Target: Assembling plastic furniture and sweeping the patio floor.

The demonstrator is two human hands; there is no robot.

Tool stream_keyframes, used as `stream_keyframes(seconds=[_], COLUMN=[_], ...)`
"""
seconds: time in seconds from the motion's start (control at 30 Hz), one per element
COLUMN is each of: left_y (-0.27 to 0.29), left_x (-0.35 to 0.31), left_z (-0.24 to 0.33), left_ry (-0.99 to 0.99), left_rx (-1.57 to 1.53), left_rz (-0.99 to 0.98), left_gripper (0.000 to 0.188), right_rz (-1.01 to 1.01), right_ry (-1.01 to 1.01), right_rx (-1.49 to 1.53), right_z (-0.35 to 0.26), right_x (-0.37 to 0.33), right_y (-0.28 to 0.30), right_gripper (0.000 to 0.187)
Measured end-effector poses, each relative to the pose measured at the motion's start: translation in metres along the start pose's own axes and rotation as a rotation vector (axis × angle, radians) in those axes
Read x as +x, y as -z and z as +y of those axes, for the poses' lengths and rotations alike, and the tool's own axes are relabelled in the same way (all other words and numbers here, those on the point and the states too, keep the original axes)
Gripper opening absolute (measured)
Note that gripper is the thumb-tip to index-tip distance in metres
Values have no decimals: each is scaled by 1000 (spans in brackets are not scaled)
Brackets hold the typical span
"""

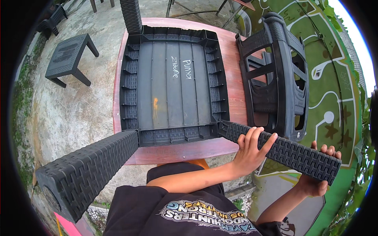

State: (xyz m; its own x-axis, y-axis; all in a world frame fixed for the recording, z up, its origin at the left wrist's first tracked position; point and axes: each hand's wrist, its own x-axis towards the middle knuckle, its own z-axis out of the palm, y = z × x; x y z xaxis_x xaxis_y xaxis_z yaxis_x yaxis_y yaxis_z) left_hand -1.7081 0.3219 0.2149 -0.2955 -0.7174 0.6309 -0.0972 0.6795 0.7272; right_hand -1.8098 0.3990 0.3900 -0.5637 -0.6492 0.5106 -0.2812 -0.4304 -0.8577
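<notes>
A black plastic tabletop (173, 82) lies upside down on a red wooden table (232, 78), its ribbed underside facing up. Black wicker-patterned legs stick out of its corners: one at the near left (86, 173), one at the far left (131, 15), and one at the near right (283, 151). My left hand (251, 151) wraps over the middle of the near-right leg. My right hand (317, 179) holds that leg from below near its free end, fingertips curling over the top edge. The leg's inner end meets the tabletop's near-right corner.
A black plastic piece of furniture (275, 70) lies on the red table's right side. On the concrete ground to the left stands a small black table (69, 59). A green painted surface (334, 90) runs along the right. More furniture legs show at the top.
</notes>
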Motion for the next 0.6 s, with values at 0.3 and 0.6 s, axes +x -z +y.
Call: stream_keyframes(seconds=[0.3, 0.6], left_y=[-11, -5], left_x=[-14, -18], left_z=[-13, -17], left_ry=[-19, -44], left_rx=[30, 117], left_rz=[32, 76], left_gripper=[76, 71], right_rz=[-189, -349], right_ry=[-29, -24], right_rx=[90, 205], right_z=[16, 17], right_x=[13, 17], right_y=[4, -1], right_gripper=[85, 85])
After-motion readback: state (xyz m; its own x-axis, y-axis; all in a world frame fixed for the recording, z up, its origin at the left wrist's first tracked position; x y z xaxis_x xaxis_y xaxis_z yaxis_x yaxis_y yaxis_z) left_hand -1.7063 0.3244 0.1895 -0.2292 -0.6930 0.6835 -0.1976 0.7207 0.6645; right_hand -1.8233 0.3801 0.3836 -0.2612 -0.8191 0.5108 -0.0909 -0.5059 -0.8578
